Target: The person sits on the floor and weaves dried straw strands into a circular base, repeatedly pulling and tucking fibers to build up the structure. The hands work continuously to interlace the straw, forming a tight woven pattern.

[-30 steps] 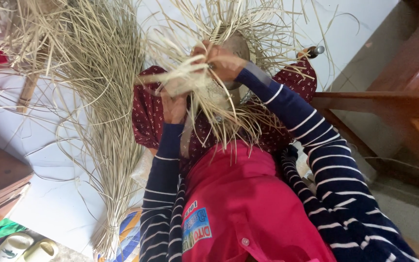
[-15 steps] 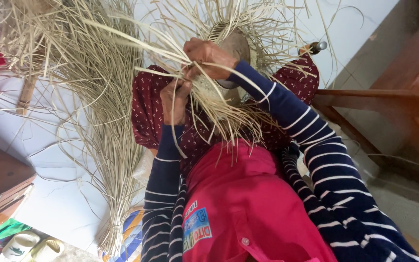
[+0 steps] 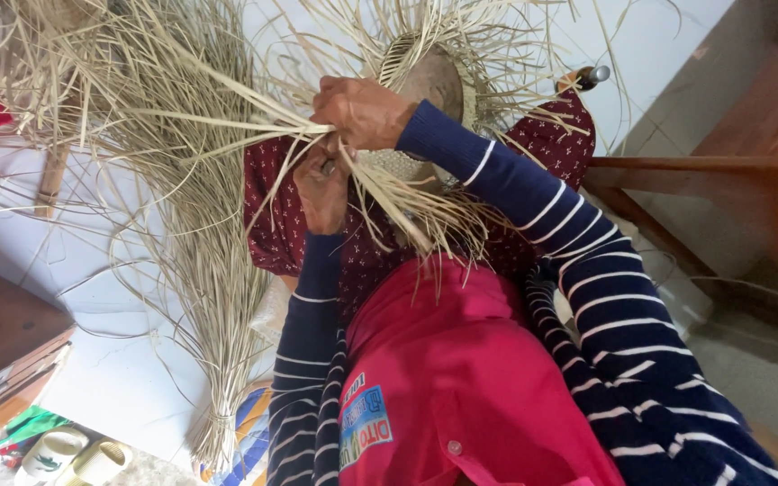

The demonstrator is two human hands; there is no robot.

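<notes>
Two hands plaiting pale straw strips on a half-woven hat over a rounded form, centre of the frame.

The tied straw bundle [image 3: 213, 297] fans down the left of the frame. The half-woven straw hat [image 3: 425, 90] sits upper centre on a maroon-print lap [image 3: 281, 225], its loose straw strips [image 3: 407, 211] trailing toward the red shirt [image 3: 461, 378]. The right hand [image 3: 362, 112] is curled over the weave edge, pinching a strand drawn in from the left; the left hand [image 3: 321, 189], just below and touching it, is closed on several strips. Likely faults: a dry strand snapping under a sharp pull, the pinch slipping so the last crossings loosen, or trailing strips tangling.
</notes>
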